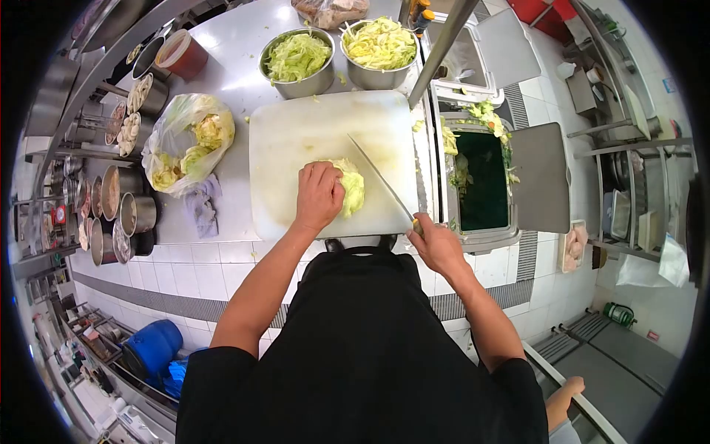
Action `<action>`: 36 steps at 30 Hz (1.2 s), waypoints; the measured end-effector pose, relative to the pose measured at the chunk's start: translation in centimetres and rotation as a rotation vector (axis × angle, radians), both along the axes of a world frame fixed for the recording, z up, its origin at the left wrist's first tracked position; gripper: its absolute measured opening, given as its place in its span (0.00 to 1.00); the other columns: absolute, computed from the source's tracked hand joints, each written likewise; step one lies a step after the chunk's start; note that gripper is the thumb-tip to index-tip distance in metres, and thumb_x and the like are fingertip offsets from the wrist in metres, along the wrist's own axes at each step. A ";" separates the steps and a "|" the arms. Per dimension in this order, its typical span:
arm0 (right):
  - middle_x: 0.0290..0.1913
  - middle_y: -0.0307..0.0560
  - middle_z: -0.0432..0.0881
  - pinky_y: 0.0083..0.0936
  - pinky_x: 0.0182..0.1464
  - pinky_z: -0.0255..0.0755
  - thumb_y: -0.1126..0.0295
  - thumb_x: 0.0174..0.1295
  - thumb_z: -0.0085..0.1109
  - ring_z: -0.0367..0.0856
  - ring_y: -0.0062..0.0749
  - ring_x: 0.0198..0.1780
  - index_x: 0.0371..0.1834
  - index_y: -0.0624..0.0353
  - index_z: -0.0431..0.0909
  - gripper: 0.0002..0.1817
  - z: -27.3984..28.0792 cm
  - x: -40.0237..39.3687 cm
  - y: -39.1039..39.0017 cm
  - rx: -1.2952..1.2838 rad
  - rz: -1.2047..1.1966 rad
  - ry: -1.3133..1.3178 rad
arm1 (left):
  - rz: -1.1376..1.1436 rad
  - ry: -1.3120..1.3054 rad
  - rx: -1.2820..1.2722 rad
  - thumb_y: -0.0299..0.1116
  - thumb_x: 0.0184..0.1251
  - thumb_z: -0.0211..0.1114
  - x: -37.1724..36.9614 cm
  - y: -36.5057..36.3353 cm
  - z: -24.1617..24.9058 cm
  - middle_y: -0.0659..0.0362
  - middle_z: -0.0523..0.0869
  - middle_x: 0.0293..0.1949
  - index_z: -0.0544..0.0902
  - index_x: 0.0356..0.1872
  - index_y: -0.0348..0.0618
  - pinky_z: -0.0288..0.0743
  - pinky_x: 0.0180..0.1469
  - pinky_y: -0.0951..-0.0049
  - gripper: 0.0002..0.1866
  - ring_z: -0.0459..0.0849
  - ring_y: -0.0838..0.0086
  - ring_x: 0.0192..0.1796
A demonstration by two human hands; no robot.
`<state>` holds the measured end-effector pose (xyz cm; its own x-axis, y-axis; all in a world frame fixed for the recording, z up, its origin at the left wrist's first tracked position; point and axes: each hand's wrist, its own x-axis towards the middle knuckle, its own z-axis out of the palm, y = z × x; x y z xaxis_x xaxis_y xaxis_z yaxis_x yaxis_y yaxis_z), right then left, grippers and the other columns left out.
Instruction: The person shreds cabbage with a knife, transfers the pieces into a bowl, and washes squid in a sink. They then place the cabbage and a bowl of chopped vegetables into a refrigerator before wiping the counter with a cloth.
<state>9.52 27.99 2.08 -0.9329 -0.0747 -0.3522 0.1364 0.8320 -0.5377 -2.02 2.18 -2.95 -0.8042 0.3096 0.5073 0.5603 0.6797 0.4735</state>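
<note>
My left hand point(320, 194) is closed on the left side of a pale green cabbage piece point(353, 191), which rests on the white cutting board point(296, 133). In my right hand point(436, 243) is the yellow handle of a long knife point(384, 182). Its blade slants up and left over the board, to the right of the cabbage and apart from it. Behind the board stand two metal pots, one with shredded green leaves point(298, 58), the other with yellowish cut leaves point(379, 44). A clear plastic bag point(168, 152) with cabbage pieces lies left of the board.
An open bin point(481, 181) with leaf scraps on its rim stands right of the board. A metal post point(442, 52) rises at the table's back right corner. A purple cloth point(202, 207) and several metal containers are at the left. Another person's arm point(563, 399) shows at the lower right.
</note>
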 end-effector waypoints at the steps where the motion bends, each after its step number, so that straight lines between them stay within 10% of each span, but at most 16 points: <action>1: 0.33 0.65 0.84 0.52 0.42 0.73 0.58 0.69 0.53 0.82 0.64 0.38 0.59 0.58 0.70 0.20 -0.3 0.0 0.1 0.000 0.007 -0.005 | 0.024 0.029 -0.027 0.24 0.52 0.60 0.0 0.2 0.1 0.57 0.78 0.41 0.80 0.35 0.44 0.68 0.49 0.60 0.08 0.75 0.59 0.46; 36: 0.24 0.61 0.82 0.52 0.34 0.74 0.60 0.68 0.55 0.82 0.62 0.30 0.45 0.59 0.69 0.14 9.2 -2.2 -1.1 0.156 0.261 -0.100 | 0.086 -0.101 -0.080 0.24 0.51 0.61 -1.2 0.3 0.1 0.62 0.79 0.40 0.81 0.36 0.47 0.68 0.46 0.62 0.10 0.73 0.61 0.43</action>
